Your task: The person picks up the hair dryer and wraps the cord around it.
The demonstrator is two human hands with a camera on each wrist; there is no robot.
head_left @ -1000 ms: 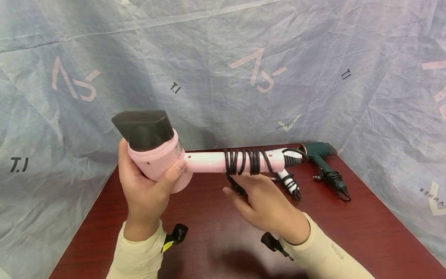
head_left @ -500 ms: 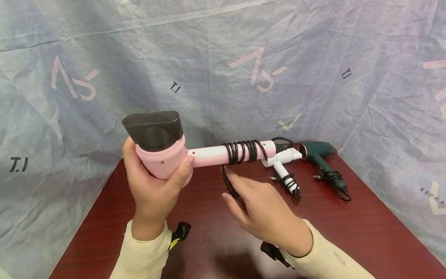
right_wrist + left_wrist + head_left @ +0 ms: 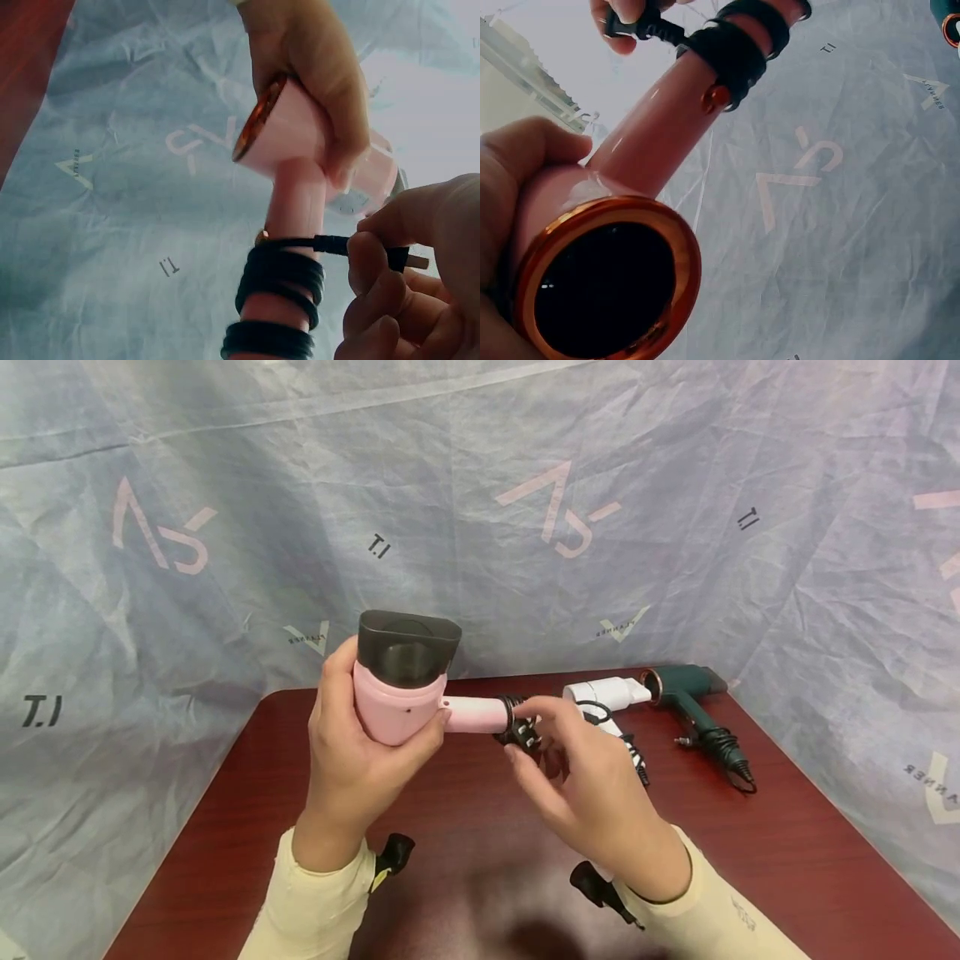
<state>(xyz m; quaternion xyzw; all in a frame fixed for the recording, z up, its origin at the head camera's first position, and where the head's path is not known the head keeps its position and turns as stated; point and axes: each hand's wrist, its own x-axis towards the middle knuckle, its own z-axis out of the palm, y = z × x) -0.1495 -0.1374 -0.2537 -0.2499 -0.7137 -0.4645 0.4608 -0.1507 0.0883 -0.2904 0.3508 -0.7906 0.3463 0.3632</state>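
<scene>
My left hand (image 3: 341,760) grips the pink hair dryer (image 3: 397,714) round its barrel and holds it above the table. Its black flat nozzle (image 3: 408,652) faces up, while the handle extends rightward. In the left wrist view a copper-coloured rim (image 3: 694,270) circles the dark end of the barrel. Black cord (image 3: 281,274) is wound in several turns round the handle. The plug (image 3: 397,256) at the cord's end is pinched between the thumb and fingers of my right hand (image 3: 592,793), beside the handle. In the head view this hand hides the handle's far end.
A white hair dryer (image 3: 607,693) lies at the back right, partly behind my right hand. Just right of it is a dark green hair dryer (image 3: 686,685) with its cord wrapped round the handle. Grey printed sheets (image 3: 450,527) hang behind the dark red table (image 3: 442,827).
The pink hair dryer and my left hand have moved right, and the handle now looks shorter. My right hand has risen slightly, and the plug's prongs now show.
</scene>
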